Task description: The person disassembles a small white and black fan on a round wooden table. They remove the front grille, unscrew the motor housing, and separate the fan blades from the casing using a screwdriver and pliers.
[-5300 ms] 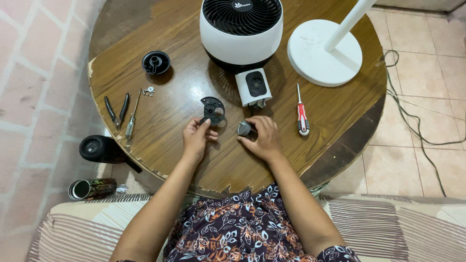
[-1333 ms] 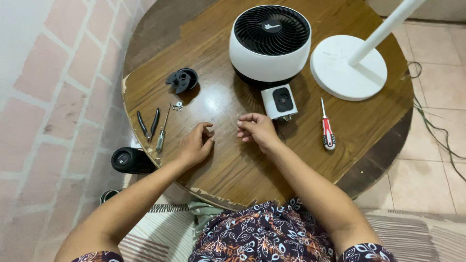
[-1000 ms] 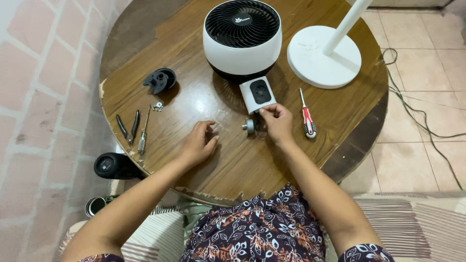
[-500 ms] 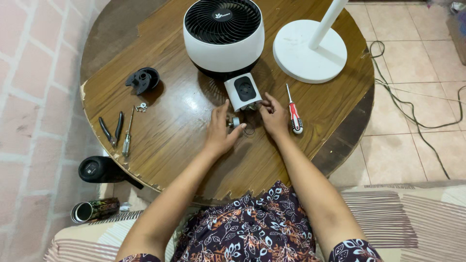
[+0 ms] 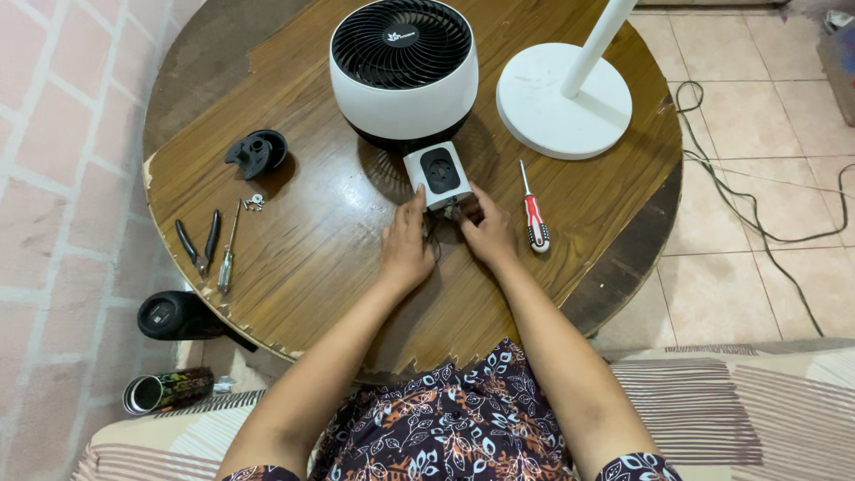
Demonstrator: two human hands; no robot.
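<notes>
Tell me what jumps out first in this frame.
The round white fan head with a black grille lies face-up at the far middle of the wooden table. Just in front, the left hand and right hand meet at a small white box. A red-handled screwdriver lies to the right.

This looks like a room in a home. A worn round wooden table (image 5: pixel 294 258), its veneer chipped along the near edge, stands on a beige tiled floor (image 5: pixel 757 160) beside a pink brick wall (image 5: pixel 53 178). A striped sofa cushion (image 5: pixel 757 410) lies at the table's near side, and a loose cable (image 5: pixel 748 205) trails over the tiles by the right edge.
</notes>
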